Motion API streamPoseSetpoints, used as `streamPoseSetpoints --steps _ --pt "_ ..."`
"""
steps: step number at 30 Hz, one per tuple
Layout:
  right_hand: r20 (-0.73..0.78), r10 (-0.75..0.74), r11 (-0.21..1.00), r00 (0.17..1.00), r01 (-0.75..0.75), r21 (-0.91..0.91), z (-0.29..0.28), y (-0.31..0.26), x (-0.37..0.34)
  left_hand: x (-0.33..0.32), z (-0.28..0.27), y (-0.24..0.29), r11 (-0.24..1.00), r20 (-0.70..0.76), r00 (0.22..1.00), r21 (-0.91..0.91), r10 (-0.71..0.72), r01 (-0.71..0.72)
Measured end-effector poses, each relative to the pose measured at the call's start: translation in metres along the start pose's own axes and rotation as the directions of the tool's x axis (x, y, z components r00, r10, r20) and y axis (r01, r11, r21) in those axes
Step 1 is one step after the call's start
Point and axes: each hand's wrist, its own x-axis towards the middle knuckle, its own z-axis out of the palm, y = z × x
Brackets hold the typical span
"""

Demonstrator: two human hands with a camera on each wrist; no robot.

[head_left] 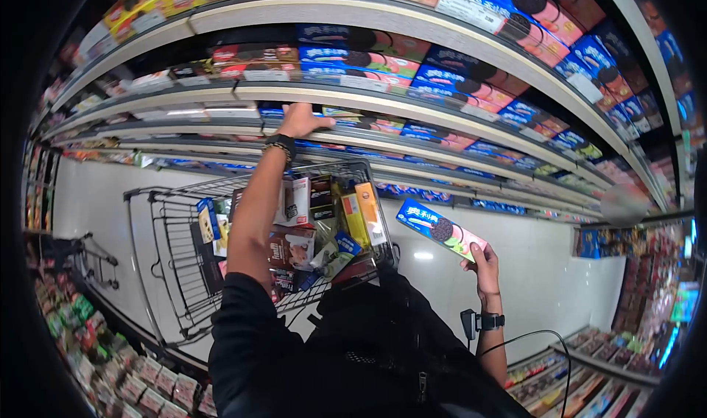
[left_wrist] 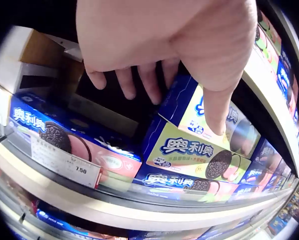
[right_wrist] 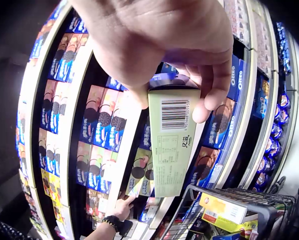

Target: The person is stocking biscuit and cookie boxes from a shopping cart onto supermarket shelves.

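The left hand (head_left: 298, 120) reaches into a middle shelf. In the left wrist view this hand (left_wrist: 169, 40) has its thumb against the front of a blue-and-green cookie box (left_wrist: 189, 107), with its fingers extended over the dark gap at the box's left; whether they touch it is unclear. Another green-fronted box (left_wrist: 199, 152) lies beneath. On the right, the right hand (head_left: 484, 268) holds a long blue, green and pink cookie box (head_left: 442, 230) by one end. The right wrist view shows the right hand (right_wrist: 169, 45) pinching that box (right_wrist: 172, 145) between thumb and fingers, barcode panel towards the camera.
A wire shopping cart (head_left: 166, 271) with several packages stands below the left arm. Shelves of cookie boxes (head_left: 442, 86) curve across the front. A price label (left_wrist: 72, 167) hangs on the shelf edge. Pale floor (head_left: 420, 271) shows right of the cart, and goods (head_left: 158, 381) line the lower left.
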Motion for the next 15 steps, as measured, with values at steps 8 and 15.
streamPoseSetpoints --steps 8,15 --pt "-0.086 0.049 0.999 0.995 -0.048 0.007 0.005 0.011 -0.031 0.032 0.012 -0.032 0.943 0.198 0.976 -0.297 -0.094 0.151" --pt "-0.041 0.024 1.000 0.999 -0.024 0.003 0.020 0.001 -0.030 0.040 0.026 -0.041 0.944 0.148 0.981 -0.285 -0.127 0.165"
